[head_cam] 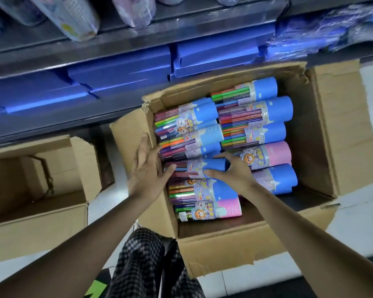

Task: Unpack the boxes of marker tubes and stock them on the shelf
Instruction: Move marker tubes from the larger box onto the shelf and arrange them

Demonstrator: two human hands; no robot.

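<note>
Shelf unit across the top of the view, grey metal; blue flat cases stacked on the lower tier, patterned tubes lying on the tier above, plastic-wrapped blue packs at right. White tiled floor below. Open cardboard box at centre on the floor just in front of the shelf, flaps folded outward, filled with marker tubes lying on their sides in two columns — clear ends showing coloured pens, caps blue or pink. Second cardboard box at left, open, well apart from the first. Checked fabric between the forearms at bottom centre. Blue-capped tube in the left column, lying level among the others inside the box, held at both ends. Right hand — fingers and thumb curled round the cap end. Left hand — thumb against the clear end, fingers extended along the box wall.
</note>
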